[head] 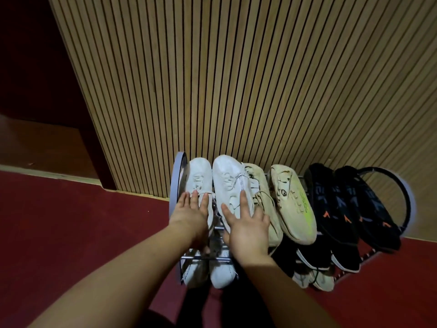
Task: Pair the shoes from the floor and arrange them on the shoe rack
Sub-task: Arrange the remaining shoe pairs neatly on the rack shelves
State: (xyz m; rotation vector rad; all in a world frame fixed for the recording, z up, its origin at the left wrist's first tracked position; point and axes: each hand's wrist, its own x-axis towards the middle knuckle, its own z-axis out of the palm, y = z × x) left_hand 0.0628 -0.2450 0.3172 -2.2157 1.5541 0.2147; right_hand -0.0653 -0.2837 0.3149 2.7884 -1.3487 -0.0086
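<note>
Slatted wall (236, 91); left hand (190, 213), right hand (247, 227) flat on white sneakers (227, 178)

The left hand (189, 216) and right hand (247, 230) hide the white shoes' (227, 181) heels.

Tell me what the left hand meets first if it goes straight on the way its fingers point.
The left hand lies flat on the leftmost white shoe, so its fingers would first ride up that shoe's laces toward the toe. Beyond that comes probably the slatted wall, though depth is unclear.
</note>
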